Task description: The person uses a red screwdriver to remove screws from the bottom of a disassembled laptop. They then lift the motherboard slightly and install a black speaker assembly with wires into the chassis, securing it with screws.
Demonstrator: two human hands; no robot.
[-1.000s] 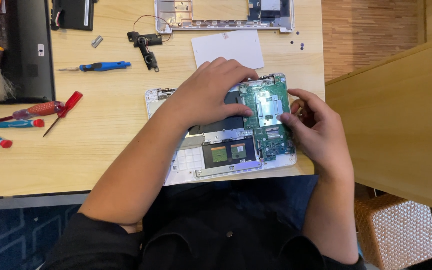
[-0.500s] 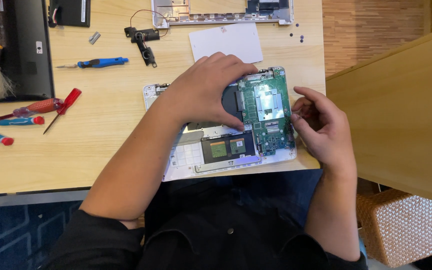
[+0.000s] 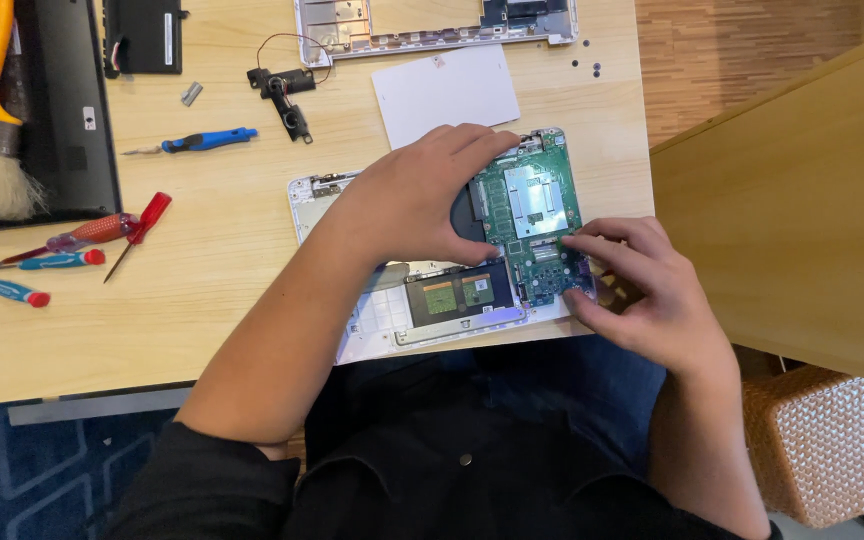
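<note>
left hand (image 3: 412, 200) fingers (image 3: 482, 145) spread flat, pressing green circuit board (image 3: 532, 205) inside opened white laptop base (image 3: 372, 310) at near right of worktop (image 3: 212, 300); right hand (image 3: 642, 290) fingers (image 3: 602, 245) pinched board's near right edge.

Pale wood desk (image 3: 202, 330), navy patterned carpet (image 3: 52, 470), wicker basket (image 3: 832, 445).
</note>
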